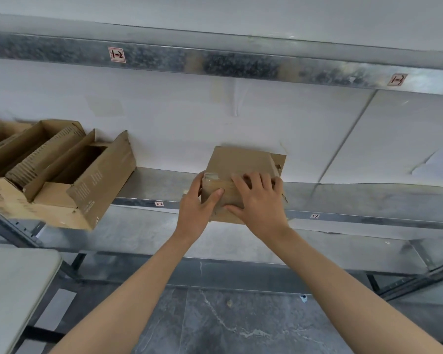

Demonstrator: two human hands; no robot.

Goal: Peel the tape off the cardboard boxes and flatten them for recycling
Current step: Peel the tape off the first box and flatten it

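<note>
Two bare forearms reach up and away from the camera to a small cardboard box (pixel 237 175) that sits at the front edge of a metal shelf (pixel 343 198). The left hand (pixel 198 204) clasps the box's near left corner, thumb laid across the front face; the right hand (pixel 257 198) lies spread over its top and front, fingers pressing down, so both hands are grasping the box. Clear tape (pixel 212 177) shows as a shiny band along the near top edge, just by the left hand's fingers. The step in hand looks like steadying the box to find a loose tape end; it would go best to pin the box with the right hand, lift a corner of the tape with a left fingernail, and pull low and slow along the seam so the paper face does not tear away. Below, the dark stone floor (pixel 228 323) is veined with white, and a pale counter (pixel 13 284) edges in at the lower left. Further left on the same shelf an opened large box (pixel 62 175) holds upright cardboard sheets. Behind is a white wall (pixel 189 118), and above it an upper shelf rail (pixel 215 62) carries handwritten labels (pixel 117 54).
</note>
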